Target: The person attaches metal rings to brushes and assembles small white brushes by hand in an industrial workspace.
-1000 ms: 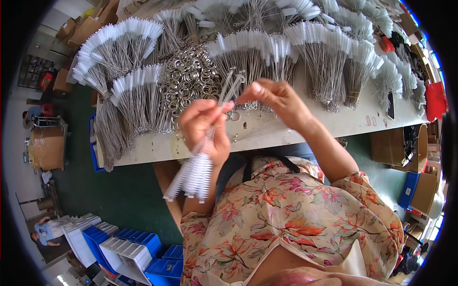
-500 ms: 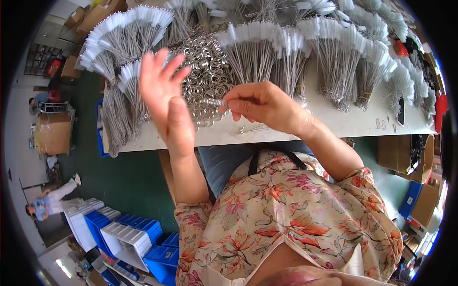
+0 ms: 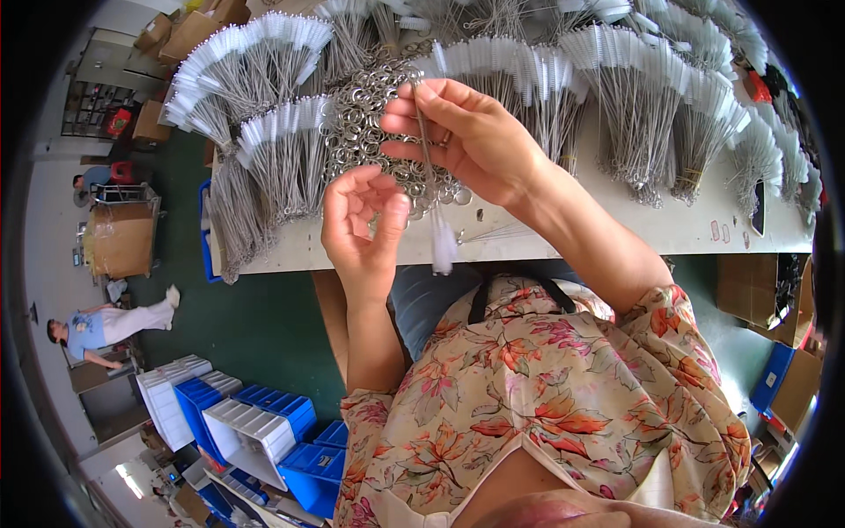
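Between thumb and fingertips, my right hand (image 3: 471, 132) pinches the wire end of a thin brush (image 3: 443, 251). Its wire shaft runs down toward me and ends in white bristles, blurred; whether it is one brush or a few held together I cannot tell. My left hand (image 3: 363, 224) is beside the shaft, palm up with fingers loosely curled and apart, nothing in it. Under and beyond both hands spreads a heap of metal split rings (image 3: 356, 110). A few loose wire brushes (image 3: 502, 231) lie on the white table (image 3: 607, 233) near its front edge.
Bundles of white-bristled wire brushes (image 3: 282, 150) stand left of the rings, with more bundles (image 3: 629, 106) to the right. A dark phone-like object (image 3: 759, 207) rests at the right. Blue and white bins (image 3: 255, 431) are behind at left. Another person (image 3: 106, 327) is farther off.
My right hand has moved up and away from me, and a brush now hangs from its fingers. My left hand has come down toward the table edge, its fingers more curled. The view has shifted slightly.
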Demonstrator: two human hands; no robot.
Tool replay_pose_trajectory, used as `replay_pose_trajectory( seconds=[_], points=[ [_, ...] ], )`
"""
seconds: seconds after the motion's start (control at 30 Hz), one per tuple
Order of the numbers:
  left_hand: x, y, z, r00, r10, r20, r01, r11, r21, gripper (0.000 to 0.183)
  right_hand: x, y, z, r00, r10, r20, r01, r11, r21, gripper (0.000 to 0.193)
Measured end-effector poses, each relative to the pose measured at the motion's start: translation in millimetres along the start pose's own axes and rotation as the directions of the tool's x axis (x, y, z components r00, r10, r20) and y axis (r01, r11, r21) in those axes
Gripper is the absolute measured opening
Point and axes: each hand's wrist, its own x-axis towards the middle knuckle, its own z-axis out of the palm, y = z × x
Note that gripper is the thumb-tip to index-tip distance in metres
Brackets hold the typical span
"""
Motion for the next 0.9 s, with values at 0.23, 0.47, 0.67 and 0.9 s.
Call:
replay_pose_trajectory(
  seconds=[0.23, 0.47, 0.67, 0.9],
  points=[
    [-7, 0, 15, 0.992, 0.055, -0.117, 0.002, 0.9, 0.435, 0.036, 12, 24, 7, 0.996, 0.01, -0.085, -0.001, 0.995, 0.102, 0.017],
    [-6, 1, 8, 0.985, -0.059, -0.16, 0.104, 0.952, 0.289, 0.012, 14, 27, 3, 0.989, -0.088, -0.123, 0.082, 0.995, -0.049, 0.018],
    [-1, 6, 10, 0.974, -0.173, -0.144, 0.2, 0.96, 0.194, 0.013, 16, 25, -5, 0.983, -0.126, -0.132, 0.118, 0.991, -0.064, 0.017],
    [-1, -3, 12, 0.988, -0.08, -0.129, 0.116, 0.946, 0.303, 0.011, 16, 29, -12, 0.99, -0.094, -0.104, 0.079, 0.987, -0.137, 0.018]
  ],
)
